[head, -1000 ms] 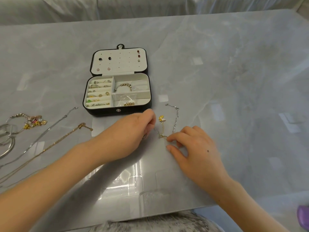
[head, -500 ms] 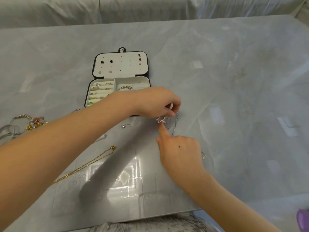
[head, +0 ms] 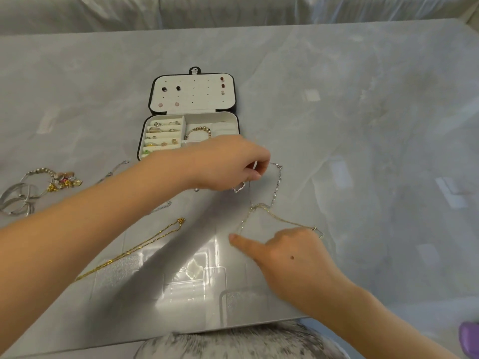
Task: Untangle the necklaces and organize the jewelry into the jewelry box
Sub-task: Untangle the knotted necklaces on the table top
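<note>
We have the left hand [head: 228, 165] over the near right corner of the jewelry box [head: 234, 117]. Its fingers are curled together and pinch a fine strand, with a small silver pendant [head: 239, 188] hanging just below the fingertips. Which strand it pinches is too thin to confirm. The right hand [head: 293, 255] lies nearer to us than the box. Its index finger [head: 237, 239] is straight and presses down at the lower end of the tangle on the table [head: 363, 125]; the other fingers are folded and hold nothing that we can see.

The tangled necklaces [head: 259, 206] lie on the table just near-right of the box: a silver link chain [head: 278, 182] and a fine gold chain [head: 285, 221] meet in one knot.

Hazards: pulling the pinched strand while the finger pins the other end would likely tighten the knot or snap the fine chain. The left forearm [head: 116, 211] spans the box front; lifting it carelessly could drag the box or its contents.

Nearby: a pearl bracelet [head: 198, 130] and rings [head: 163, 130] sit inside the box, and stud earrings [head: 171, 88] are on its lid. Left of the box lie a gold necklace [head: 145, 244], a silver chain [head: 114, 172], bangles [head: 18, 200] and a charm bracelet [head: 62, 178], all awaiting storage. The forearm blocks the near compartments.
</note>
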`<state>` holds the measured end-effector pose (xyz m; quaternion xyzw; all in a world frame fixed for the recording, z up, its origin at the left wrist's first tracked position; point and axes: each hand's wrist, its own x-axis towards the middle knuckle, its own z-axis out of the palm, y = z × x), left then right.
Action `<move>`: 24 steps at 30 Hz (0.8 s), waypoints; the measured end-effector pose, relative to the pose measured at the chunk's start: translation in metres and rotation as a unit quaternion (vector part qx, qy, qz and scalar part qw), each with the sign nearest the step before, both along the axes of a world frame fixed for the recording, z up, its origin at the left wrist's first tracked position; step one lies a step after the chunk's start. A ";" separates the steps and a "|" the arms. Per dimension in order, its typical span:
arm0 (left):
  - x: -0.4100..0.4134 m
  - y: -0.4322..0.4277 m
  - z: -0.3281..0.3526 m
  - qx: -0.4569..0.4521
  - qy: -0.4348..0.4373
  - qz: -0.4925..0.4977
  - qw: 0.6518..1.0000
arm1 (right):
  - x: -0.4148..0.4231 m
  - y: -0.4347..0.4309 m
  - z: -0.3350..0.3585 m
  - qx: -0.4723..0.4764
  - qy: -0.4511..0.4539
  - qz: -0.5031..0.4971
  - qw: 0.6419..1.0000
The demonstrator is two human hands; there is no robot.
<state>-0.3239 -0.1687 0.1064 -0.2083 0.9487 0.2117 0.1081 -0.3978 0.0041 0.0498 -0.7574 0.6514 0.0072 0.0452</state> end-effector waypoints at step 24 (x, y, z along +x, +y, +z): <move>0.087 0.053 -0.020 -0.126 0.049 0.021 0.991 | -0.043 -0.001 -0.004 -0.116 -0.128 -0.174 0.969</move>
